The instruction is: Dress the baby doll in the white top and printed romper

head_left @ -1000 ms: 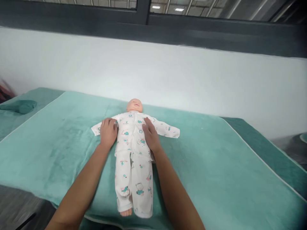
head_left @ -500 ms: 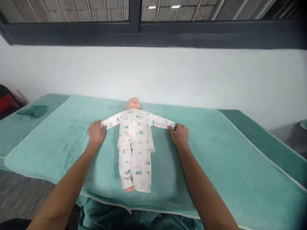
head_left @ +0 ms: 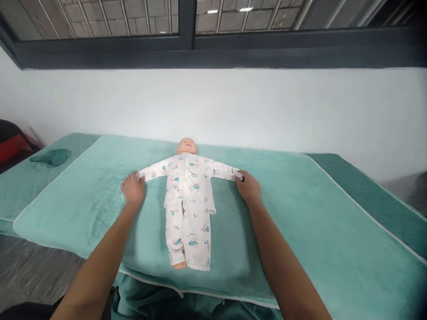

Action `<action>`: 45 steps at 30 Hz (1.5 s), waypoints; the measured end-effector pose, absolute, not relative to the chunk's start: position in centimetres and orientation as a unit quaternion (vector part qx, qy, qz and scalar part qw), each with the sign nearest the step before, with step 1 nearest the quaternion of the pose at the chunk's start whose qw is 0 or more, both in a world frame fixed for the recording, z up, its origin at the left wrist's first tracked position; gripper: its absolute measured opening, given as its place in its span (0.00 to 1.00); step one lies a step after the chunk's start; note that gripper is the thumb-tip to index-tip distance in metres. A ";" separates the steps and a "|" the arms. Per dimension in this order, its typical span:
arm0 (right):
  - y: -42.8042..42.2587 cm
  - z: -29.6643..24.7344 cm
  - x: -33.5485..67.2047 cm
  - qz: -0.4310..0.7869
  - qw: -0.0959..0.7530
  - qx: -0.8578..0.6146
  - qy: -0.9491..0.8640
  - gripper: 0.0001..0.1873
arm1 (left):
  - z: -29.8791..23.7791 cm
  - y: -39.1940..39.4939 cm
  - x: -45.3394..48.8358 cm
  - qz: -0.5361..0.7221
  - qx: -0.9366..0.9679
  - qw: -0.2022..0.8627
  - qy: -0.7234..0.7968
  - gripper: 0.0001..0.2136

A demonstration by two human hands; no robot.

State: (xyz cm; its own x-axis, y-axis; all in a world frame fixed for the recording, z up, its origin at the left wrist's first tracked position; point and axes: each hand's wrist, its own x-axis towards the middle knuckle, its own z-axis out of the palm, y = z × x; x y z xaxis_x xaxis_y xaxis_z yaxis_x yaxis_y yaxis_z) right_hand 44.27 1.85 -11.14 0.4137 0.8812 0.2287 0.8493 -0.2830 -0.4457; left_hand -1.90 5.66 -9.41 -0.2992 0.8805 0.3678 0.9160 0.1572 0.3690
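Note:
A baby doll [head_left: 188,195] in white printed pyjamas lies face up on a teal towel [head_left: 283,222], arms spread wide, head toward the wall. My left hand [head_left: 132,188] pinches the cuff of the doll's left-side sleeve, fingers curled. My right hand [head_left: 248,186] grips the cuff of the other sleeve, fingers closed around it. One bare foot of the doll shows at the near end of the trouser legs.
The towel covers a table against a white wall [head_left: 233,106] under a dark window frame. A small folded teal cloth [head_left: 51,156] lies at the far left. A darker green cover [head_left: 367,186] shows at the right. The towel's near edge hangs over the table front.
My hands left the doll's chest, slid outward along the sleeves to the cuffs, then drew slightly inward while holding them. The view shifted upward.

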 end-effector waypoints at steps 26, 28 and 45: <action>1.2 -10.3 41.8 -0.055 0.147 -0.825 -0.543 0.21 | -10.1 10.2 -6.5 -0.315 -0.671 0.115 -0.661 0.21; 1.2 -10.2 41.8 -0.050 0.148 -0.825 -0.543 0.21 | -9.5 9.8 -6.2 -0.291 -0.661 0.104 -0.684 0.22; 1.3 -10.7 41.9 -0.087 0.167 -0.835 -0.516 0.19 | -9.5 8.7 -4.9 -0.227 -0.752 0.017 -0.619 0.26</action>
